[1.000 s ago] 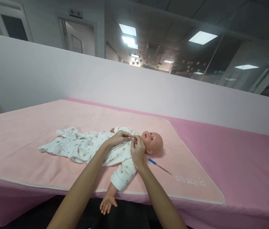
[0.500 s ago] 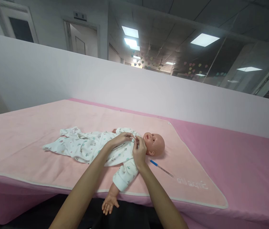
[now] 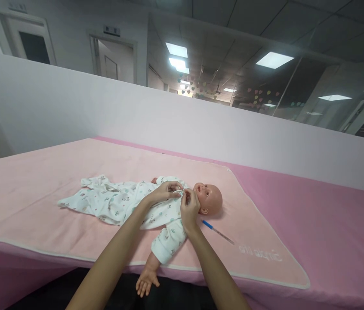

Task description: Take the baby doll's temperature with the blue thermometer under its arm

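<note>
A baby doll (image 3: 212, 200) lies on its back, its head to the right and its mouth partly open. It wears a white printed baby outfit (image 3: 159, 216), whose loose legs spread to the left. At the neckline, my left hand (image 3: 165, 193) pinches the cloth from the chest side. My right hand (image 3: 189, 212) is closed on the same collar edge, close beside the doll's chin. A small round fastener seems to show between my fingertips, partly hidden by them. One doll hand (image 3: 147, 280) hangs over the near table edge.
A blue-capped pen-like stick (image 3: 217, 231) lies near the doll's head. Under the doll is a peach mat (image 3: 49, 172) with pale edging, on a pink table cover (image 3: 340, 228). A white partition (image 3: 182, 116) topped with glass stands behind.
My fingers have shifted slightly at the collar, both hands still holding the cloth close together. The whole view has tilted a little. The doll stays in place.
</note>
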The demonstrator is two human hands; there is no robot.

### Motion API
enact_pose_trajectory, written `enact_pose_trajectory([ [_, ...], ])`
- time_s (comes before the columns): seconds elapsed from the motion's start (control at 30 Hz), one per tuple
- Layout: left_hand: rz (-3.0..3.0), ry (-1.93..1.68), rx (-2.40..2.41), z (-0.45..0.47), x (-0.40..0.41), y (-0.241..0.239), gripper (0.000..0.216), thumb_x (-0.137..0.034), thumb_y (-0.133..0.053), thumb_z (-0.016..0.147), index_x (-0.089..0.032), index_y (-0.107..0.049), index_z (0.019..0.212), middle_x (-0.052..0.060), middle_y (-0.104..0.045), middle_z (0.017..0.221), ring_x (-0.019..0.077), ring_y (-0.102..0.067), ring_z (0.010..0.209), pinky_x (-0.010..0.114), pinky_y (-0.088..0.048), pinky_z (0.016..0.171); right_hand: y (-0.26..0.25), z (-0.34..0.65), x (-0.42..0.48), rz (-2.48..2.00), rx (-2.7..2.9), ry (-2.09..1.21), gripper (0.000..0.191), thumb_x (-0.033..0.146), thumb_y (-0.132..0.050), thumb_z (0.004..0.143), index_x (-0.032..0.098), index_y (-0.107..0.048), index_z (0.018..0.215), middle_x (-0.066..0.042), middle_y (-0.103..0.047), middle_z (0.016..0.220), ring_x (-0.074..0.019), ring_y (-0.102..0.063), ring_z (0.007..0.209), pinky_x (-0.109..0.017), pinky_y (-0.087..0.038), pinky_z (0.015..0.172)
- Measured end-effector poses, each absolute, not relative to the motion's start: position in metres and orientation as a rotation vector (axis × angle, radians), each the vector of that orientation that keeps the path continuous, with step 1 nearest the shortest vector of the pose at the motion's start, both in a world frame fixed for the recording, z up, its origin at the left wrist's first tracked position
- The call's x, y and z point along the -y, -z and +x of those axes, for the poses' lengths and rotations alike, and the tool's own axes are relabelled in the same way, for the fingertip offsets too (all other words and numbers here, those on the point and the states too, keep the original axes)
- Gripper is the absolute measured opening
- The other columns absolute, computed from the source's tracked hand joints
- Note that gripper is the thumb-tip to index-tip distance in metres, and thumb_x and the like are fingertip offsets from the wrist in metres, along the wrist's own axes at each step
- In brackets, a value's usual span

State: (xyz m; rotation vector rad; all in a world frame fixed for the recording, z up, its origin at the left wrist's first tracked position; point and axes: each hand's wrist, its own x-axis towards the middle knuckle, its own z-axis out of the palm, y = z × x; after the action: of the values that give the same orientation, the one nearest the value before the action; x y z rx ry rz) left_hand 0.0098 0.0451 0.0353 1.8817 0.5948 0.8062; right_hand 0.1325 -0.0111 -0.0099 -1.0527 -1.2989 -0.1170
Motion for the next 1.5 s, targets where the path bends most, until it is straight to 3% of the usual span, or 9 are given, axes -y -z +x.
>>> enact_pose_trajectory([
  [0.27,1.87,-0.788,-0.593,0.008,-0.045,-0.035,0.034,-0.033,-0.064,0.067,-0.016,-0.057,0.095,0.0,-0.058,0.069,0.0122,-0.052,0.068,0.023,-0.038,0.065,0.009,0.134,0.009,-1.066,1.328,0.17,0.018,0.018,-0.039,0.084,0.017,-0.057,0.079,-0.004,-0.058,0.073,-0.0138,-0.054,0.07,-0.026,-0.045,0.066],
  [0.83,1.748,-0.81,-0.595,0.01,-0.056,-0.027,0.028,-0.021,-0.054,0.067,-0.015,-0.06,0.094,0.001,-0.059,0.075,0.0149,-0.053,0.074,0.026,-0.038,0.072,0.012,0.133,0.011,-1.107,1.456,0.134,0.02,0.019,-0.036,0.087,0.018,-0.056,0.091,-0.006,-0.058,0.085,-0.0167,-0.053,0.084,-0.032,-0.043,0.078],
  [1.07,1.826,-0.818,-0.676,0.011,-0.044,-0.038,0.03,-0.025,-0.053,0.07,-0.016,-0.061,0.097,0.003,-0.06,0.076,0.0174,-0.054,0.079,0.028,-0.04,0.073,0.011,0.132,0.012,-1.11,1.469,0.181,0.021,0.018,-0.034,0.087,0.018,-0.055,0.092,-0.006,-0.058,0.087,-0.0166,-0.052,0.086,-0.032,-0.044,0.079],
  [1.23,1.669,-1.09,-0.751,-0.002,-0.048,-0.036,0.026,-0.032,-0.05,0.074,-0.015,-0.061,0.091,0.004,-0.062,0.075,0.0162,-0.056,0.078,0.028,-0.042,0.073,0.01,0.131,0.013,-1.136,1.556,0.332,0.03,0.011,-0.029,0.085,0.018,-0.056,0.096,-0.008,-0.058,0.092,-0.0197,-0.051,0.092,-0.038,-0.04,0.083],
  [1.37,1.693,-1.228,-0.816,-0.02,-0.043,-0.028,0.029,-0.036,-0.045,0.077,-0.014,-0.06,0.087,0.003,-0.061,0.069,0.0148,-0.056,0.07,0.027,-0.042,0.071,0.002,0.125,0.015,-1.072,1.696,0.351,0.028,0.011,-0.036,0.081,0.017,-0.056,0.099,-0.008,-0.059,0.097,-0.0197,-0.05,0.099,-0.039,-0.036,0.088],
  [1.5,2.008,-1.177,-0.899,-0.029,-0.023,-0.024,0.031,-0.038,-0.038,0.083,-0.017,-0.061,0.084,0.002,-0.062,0.073,0.0154,-0.055,0.072,0.027,-0.04,0.074,-0.005,0.119,0.016,-1.049,1.841,0.271,0.02,0.012,-0.042,0.077,0.018,-0.057,0.09,-0.005,-0.06,0.087,-0.0191,-0.051,0.09,-0.038,-0.034,0.088],
])
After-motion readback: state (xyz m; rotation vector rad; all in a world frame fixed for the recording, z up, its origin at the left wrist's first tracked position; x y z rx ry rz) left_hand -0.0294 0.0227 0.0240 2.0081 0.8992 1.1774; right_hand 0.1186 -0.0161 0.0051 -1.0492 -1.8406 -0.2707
